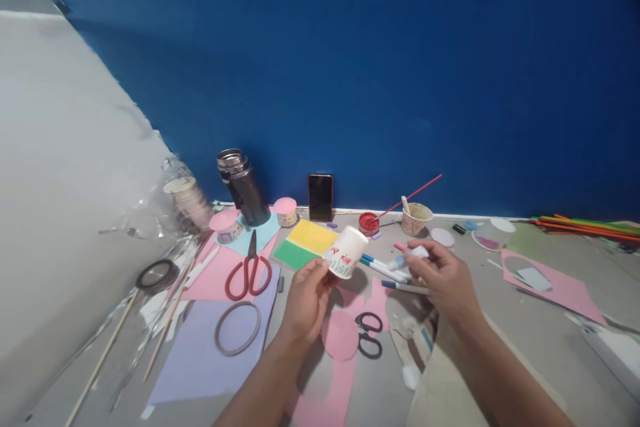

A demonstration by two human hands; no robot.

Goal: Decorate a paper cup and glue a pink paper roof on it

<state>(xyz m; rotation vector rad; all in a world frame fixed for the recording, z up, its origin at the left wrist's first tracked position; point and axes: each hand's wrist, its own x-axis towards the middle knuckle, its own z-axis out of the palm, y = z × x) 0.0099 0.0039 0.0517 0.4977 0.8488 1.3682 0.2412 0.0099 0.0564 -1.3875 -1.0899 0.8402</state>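
Note:
My left hand [313,297] is closed around the lower side of a white paper cup [350,247], which tilts above the table. Red flowers and green grass strokes are drawn on the cup's side. To the cup's right, apart from it, my right hand [443,277] pinches a white marker [417,253]; a pink end shows beside it, partly blurred. Blue-capped markers [380,267] lie on the table between the hands. Below the cup are black-handled scissors [370,335] and a pink paper circle [341,335].
Red-handled scissors [249,273], a tape roll [237,328] and purple paper [210,360] lie left. Behind stand a dark flask [247,193], a phone [321,197], a red paint pot [369,224] and a paper cup [417,220]. Pink cut paper [570,290] lies right.

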